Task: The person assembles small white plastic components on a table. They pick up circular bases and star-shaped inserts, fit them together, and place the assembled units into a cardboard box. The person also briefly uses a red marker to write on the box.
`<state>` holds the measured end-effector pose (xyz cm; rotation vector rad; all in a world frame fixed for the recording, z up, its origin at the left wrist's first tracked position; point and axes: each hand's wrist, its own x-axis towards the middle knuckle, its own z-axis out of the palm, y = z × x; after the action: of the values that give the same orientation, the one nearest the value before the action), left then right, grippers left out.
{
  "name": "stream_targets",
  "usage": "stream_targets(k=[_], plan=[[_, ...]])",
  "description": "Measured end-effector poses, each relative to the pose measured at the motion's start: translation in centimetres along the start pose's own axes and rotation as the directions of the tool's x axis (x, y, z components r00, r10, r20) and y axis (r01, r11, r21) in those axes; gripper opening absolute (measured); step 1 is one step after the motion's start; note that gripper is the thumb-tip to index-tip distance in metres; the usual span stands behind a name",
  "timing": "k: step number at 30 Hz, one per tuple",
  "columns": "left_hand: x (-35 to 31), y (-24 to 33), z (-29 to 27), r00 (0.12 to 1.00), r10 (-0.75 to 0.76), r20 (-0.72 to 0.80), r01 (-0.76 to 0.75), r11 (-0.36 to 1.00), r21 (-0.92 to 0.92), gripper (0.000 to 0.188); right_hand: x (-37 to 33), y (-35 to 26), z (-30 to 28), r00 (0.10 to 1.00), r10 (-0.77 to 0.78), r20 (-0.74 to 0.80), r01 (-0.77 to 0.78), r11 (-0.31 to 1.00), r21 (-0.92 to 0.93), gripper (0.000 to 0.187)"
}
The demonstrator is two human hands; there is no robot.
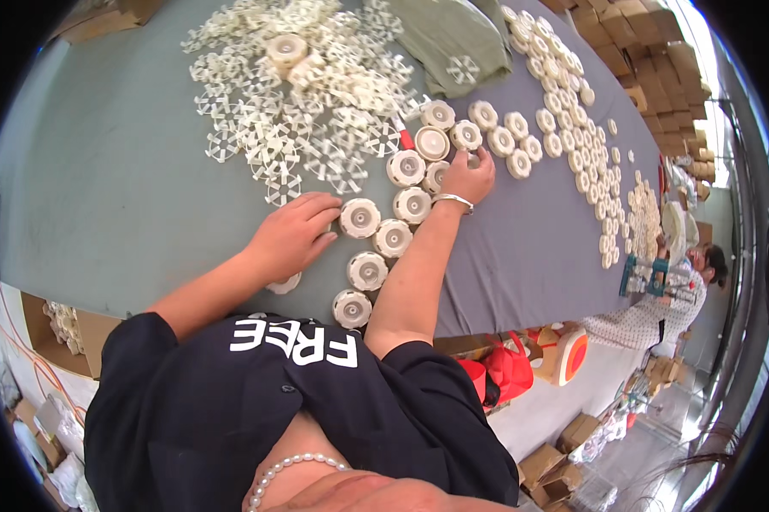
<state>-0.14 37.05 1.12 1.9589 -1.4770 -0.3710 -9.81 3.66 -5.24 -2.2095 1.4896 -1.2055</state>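
Worktable (pixel 120 188): covered in grey cloth (pixel 521 256)
Spoked white pieces (pixel 256 107): heaped along the far side
Round cream caps (pixel 360 218): spread in clusters
Olive fabric (pixel 452 38): laid beside the heap

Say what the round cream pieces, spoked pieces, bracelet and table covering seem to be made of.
Round cream pieces: probably moulded plastic, satin; their repeated rims and rings suggest it.
Spoked pieces: likely thin plastic, pale and smooth-looking, going by their matching arms.
Bracelet: seemingly polished metal, from its silvery shine.
Table covering: apparently matt fabric, creased near the edge; fibre unclear.
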Motion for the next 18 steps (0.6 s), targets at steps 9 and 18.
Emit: stream_targets(k=[9, 18], plan=[[-4.6, -5.1, -5.5, 0.973, -0.076, -0.220, 0.038, 0.985, -0.171, 0.031, 0.3, -25.2, 5.6, 0.493, -0.779, 0.386, 0.535, 0.622, 0.572, 0.057], [-4.2, -6.6, -7.0, 0.819, -0.130, -0.560, 0.007, 0.976, -0.216, 0.016, -1.9, -31.4, 11.0, 0.160, -0.642, 0.750, 0.771, 0.556, 0.311, 0.072]])
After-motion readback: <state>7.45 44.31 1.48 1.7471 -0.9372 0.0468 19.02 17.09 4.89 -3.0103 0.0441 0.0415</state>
